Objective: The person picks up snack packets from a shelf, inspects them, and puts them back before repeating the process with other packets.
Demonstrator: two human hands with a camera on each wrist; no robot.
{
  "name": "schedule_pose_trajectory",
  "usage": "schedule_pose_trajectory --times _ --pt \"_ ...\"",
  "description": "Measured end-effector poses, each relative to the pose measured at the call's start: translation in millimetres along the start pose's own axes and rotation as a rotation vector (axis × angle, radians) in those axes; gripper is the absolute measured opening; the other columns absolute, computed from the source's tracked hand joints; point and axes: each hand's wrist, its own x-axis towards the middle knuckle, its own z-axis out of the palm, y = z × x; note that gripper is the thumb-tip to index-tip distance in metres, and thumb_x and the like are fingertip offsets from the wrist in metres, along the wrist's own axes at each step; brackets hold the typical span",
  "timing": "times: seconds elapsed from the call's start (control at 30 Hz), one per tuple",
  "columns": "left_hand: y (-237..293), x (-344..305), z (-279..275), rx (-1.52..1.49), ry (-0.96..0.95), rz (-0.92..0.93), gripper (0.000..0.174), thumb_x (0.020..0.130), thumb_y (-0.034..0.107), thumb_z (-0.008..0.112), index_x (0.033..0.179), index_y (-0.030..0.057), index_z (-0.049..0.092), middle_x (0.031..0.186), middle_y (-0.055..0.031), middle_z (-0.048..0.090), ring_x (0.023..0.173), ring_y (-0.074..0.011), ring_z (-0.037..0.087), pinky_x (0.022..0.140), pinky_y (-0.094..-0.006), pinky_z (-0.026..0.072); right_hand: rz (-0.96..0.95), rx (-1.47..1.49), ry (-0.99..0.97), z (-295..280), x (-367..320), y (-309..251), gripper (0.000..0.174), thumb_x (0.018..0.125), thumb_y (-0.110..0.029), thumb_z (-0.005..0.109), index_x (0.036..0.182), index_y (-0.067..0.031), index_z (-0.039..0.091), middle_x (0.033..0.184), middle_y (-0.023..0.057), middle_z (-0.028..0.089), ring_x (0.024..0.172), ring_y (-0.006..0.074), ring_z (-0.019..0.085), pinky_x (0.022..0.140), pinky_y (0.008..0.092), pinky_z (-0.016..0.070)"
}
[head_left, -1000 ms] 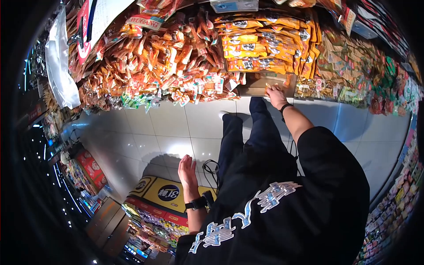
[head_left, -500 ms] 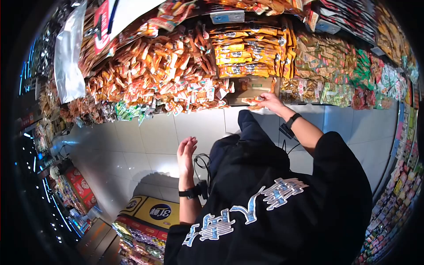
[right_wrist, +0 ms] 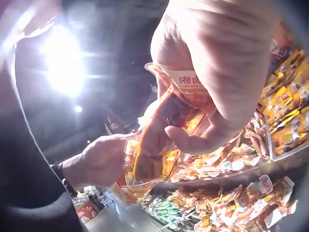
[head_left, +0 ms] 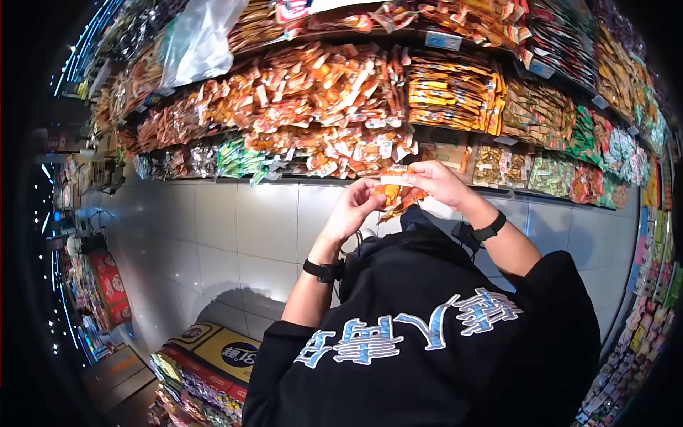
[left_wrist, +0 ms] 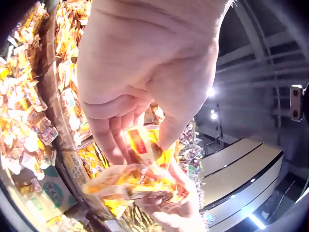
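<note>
Several orange snack packets (head_left: 393,191) are held between both hands in front of the lower shelf. The left hand (head_left: 353,206) pinches their left side between thumb and fingers. From the right, the right hand (head_left: 440,186) grips the packets near their upper edge. In the left wrist view the left hand (left_wrist: 145,72) pinches a packet with a red label (left_wrist: 139,141), with further shiny packets (left_wrist: 140,186) below it. The right wrist view shows the right hand (right_wrist: 217,72) curled round a clear-and-red packet (right_wrist: 186,87) holding dark food; the left hand (right_wrist: 104,159) touches its far end.
Shelves of orange packets (head_left: 284,92) and stacked yellow packets (head_left: 452,92) run across the back. A cardboard-coloured bin (head_left: 445,153) sits below the yellow stack. A plastic bag (head_left: 203,46) hangs at upper left. Tiled floor (head_left: 270,220) lies below, with a yellow-and-black display (head_left: 220,349) at lower left.
The right hand has lifted packets from the lower bin towards the body. My left hand has risen and moved right to take hold of them. The head view has shifted.
</note>
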Motion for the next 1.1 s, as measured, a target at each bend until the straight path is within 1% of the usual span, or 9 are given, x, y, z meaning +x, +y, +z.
schedule_pose_trajectory --times 0.13,0.23,0.33,0.47,0.5,0.63,0.77,0.9,1.1 --pt "15 -42 -18 -0.048 0.057 0.014 0.017 0.095 0.009 0.058 0.11 0.0 0.055 0.09 -0.0041 0.065 0.077 -0.0099 0.062 0.072 -0.0265 0.053 -0.065 -0.163 0.057 48 -5 0 0.026 0.093 -0.017 0.062 0.107 0.0055 0.061 0.075 0.0057 0.067 0.066 0.0086 0.063 0.059 0.0225 0.0478" --pt "16 -84 -44 0.027 0.094 0.077 0.025 0.095 0.01 0.058 0.117 -0.0002 0.055 0.094 -0.0055 0.066 0.082 -0.0111 0.063 0.072 -0.0273 0.053 -0.13 -0.134 0.138 100 -12 0 0.038 0.086 -0.014 0.072 0.116 0.0033 0.058 0.061 0.0007 0.062 0.052 0.0054 0.056 0.049 0.0221 0.0421" --pt "23 -122 -55 0.033 0.125 0.074 0.025 0.095 0.01 0.059 0.117 -0.0013 0.055 0.095 -0.0063 0.066 0.084 -0.0118 0.064 0.075 -0.0277 0.0537 -0.269 -0.448 0.128 140 -20 3 0.044 0.087 -0.01 0.069 0.126 0.0008 0.053 0.063 -0.001 0.058 0.058 0.0054 0.059 0.051 0.0203 0.042" --pt "36 -158 -67 0.04 0.021 0.099 0.033 0.09 0.004 0.062 0.122 -0.0016 0.055 0.1 -0.009 0.067 0.087 -0.0154 0.065 0.078 -0.0298 0.0545 -0.315 -0.606 0.274 181 -26 9 0.03 0.084 -0.017 0.073 0.108 -0.0011 0.066 0.051 0.0028 0.052 0.044 0.0057 0.044 0.044 0.0254 0.0358" --pt "36 -164 -73 0.038 -0.014 0.097 0.038 0.087 0.001 0.064 0.124 -0.0015 0.054 0.103 -0.0099 0.067 0.087 -0.0165 0.066 0.078 -0.0305 0.0542 -0.362 -0.594 0.311 185 -28 13 0.019 0.088 -0.017 0.067 0.096 -0.0006 0.067 0.05 0.0045 0.05 0.042 0.0066 0.043 0.043 0.0269 0.0344" --pt "44 -180 -79 0.0 -0.099 0.121 0.041 0.085 0.0 0.066 0.125 -0.0012 0.054 0.103 -0.0106 0.067 0.087 -0.0172 0.065 0.079 -0.0321 0.0537 -0.405 -0.606 0.369 189 -43 13 0.021 0.093 -0.012 0.055 0.077 0.0014 0.057 0.051 0.0044 0.05 0.045 0.0059 0.048 0.045 0.0266 0.0359" --pt "49 -182 -78 -0.053 -0.136 0.141 0.037 0.086 -0.003 0.063 0.123 -0.0039 0.057 0.104 -0.009 0.067 0.088 -0.0129 0.064 0.08 -0.0271 0.0524 -0.328 -0.165 0.374 191 -70 4 0.025 0.098 -0.011 0.049 0.076 -0.0011 0.054 0.057 -0.0006 0.052 0.046 0.0073 0.05 0.045 0.0233 0.0402" --pt "38 -178 -69 -0.08 0.01 0.176 0.031 0.086 -0.003 0.065 0.117 -0.0057 0.061 0.101 -0.0087 0.068 0.084 -0.01 0.064 0.078 -0.0242 0.052 -0.365 0.02 0.371 199 -100 2 0.024 0.1 -0.012 0.045 0.078 -0.0028 0.05 0.055 0.0002 0.047 0.044 0.0098 0.052 0.044 0.0241 0.0435" --pt "31 -188 -52 -0.153 -0.022 0.214 0.022 0.085 -0.003 0.066 0.107 -0.0058 0.065 0.092 -0.0074 0.07 0.075 -0.0063 0.063 0.069 -0.0198 0.0513 -0.397 0.131 0.409 196 -127 8 0.022 0.099 -0.013 0.046 0.082 -0.0021 0.053 0.055 0.0 0.047 0.042 0.0105 0.051 0.043 0.0249 0.0452"
